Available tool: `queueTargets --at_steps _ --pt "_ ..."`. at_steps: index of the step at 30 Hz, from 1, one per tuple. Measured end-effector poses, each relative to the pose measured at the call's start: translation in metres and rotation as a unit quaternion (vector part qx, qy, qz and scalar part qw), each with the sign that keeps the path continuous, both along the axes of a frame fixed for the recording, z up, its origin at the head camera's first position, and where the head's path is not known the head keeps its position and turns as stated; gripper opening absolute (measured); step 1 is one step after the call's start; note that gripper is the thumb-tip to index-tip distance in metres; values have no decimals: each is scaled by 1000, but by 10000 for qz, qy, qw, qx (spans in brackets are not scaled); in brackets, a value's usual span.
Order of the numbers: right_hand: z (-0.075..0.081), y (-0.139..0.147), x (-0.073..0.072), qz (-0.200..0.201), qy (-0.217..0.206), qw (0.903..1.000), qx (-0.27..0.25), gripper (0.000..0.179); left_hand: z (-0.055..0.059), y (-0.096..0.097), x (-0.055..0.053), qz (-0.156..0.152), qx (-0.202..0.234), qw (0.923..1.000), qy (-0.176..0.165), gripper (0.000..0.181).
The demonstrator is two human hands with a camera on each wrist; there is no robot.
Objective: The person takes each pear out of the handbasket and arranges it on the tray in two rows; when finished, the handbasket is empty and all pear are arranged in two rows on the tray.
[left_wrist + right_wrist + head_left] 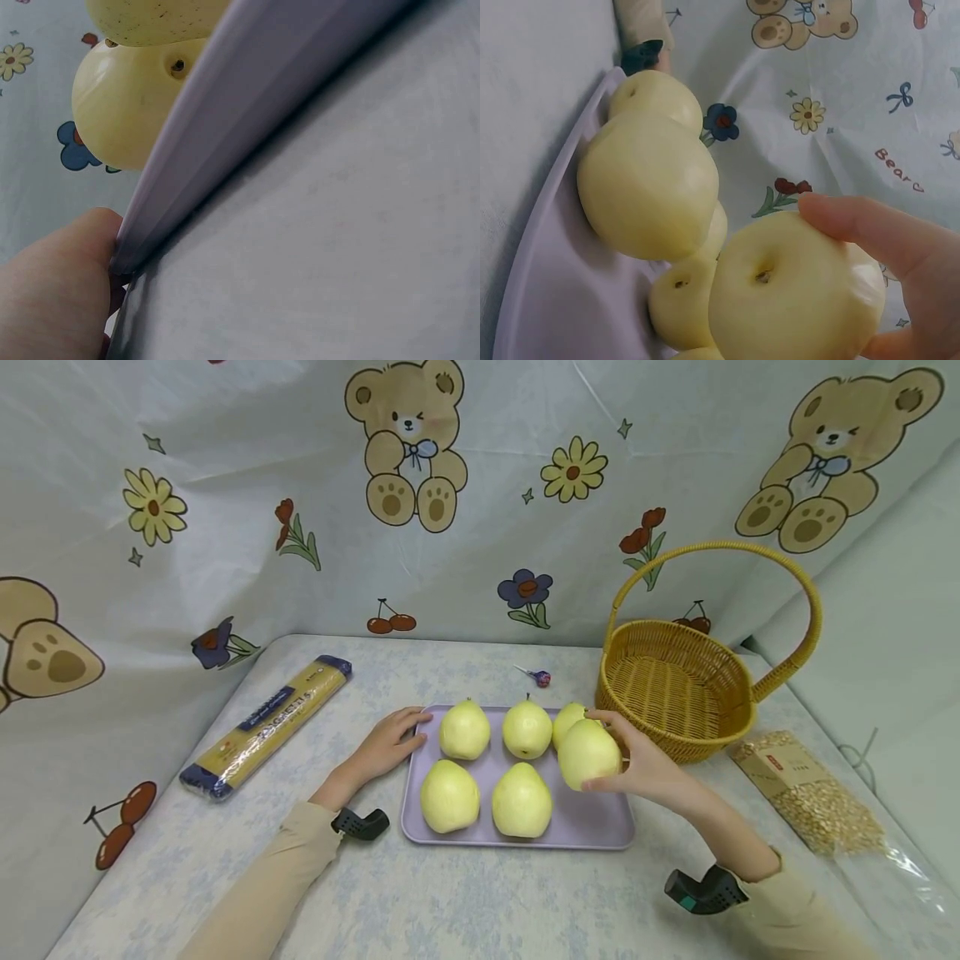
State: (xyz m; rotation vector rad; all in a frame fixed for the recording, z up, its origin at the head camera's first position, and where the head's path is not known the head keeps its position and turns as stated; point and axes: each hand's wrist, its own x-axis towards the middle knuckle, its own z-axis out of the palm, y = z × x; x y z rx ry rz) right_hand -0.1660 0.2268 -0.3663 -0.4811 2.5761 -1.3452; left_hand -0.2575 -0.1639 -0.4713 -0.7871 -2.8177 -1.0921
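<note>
A lilac tray (592, 827) holds several pale yellow-green pears, among them two front pears (450, 796) (522, 800) and two back pears (464, 729) (527, 728). My left hand (387, 743) is at the tray's left rim, thumb and fingertips on the edge. My right hand (637, 756) grips a pear (590, 755) between thumb and fingers over the tray's right part. That pear partly hides another pear (567, 720) behind it. In the right wrist view, the held pear (795, 289) shows its dimpled end, with my thumb and a finger on its side.
A yellow wicker basket (675, 737) with a tall handle stands behind and right of the tray. A spaghetti packet (268, 724) lies left, a bag of grains (813, 793) right. Beyond the tray is a lollipop (538, 677). A patterned cloth (480, 552) hangs at the back.
</note>
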Motion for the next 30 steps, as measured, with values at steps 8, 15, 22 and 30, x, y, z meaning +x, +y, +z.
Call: queueTargets --at_steps 8,15,22,30 --pt "-7 -1 7 510 -326 9976 346 89 1 0 0 -3 1 10000 28 42" --pt "-19 -5 7 932 -382 9927 669 92 0 -1 -1 21 -58 10000 -34 43" --pt "-26 -4 6 1135 -427 9887 876 92 1 -1 0 13 16 10000 -82 42" --pt "-25 -2 4 1101 -525 9887 868 86 0 -1 0 48 -43 10000 -55 43"
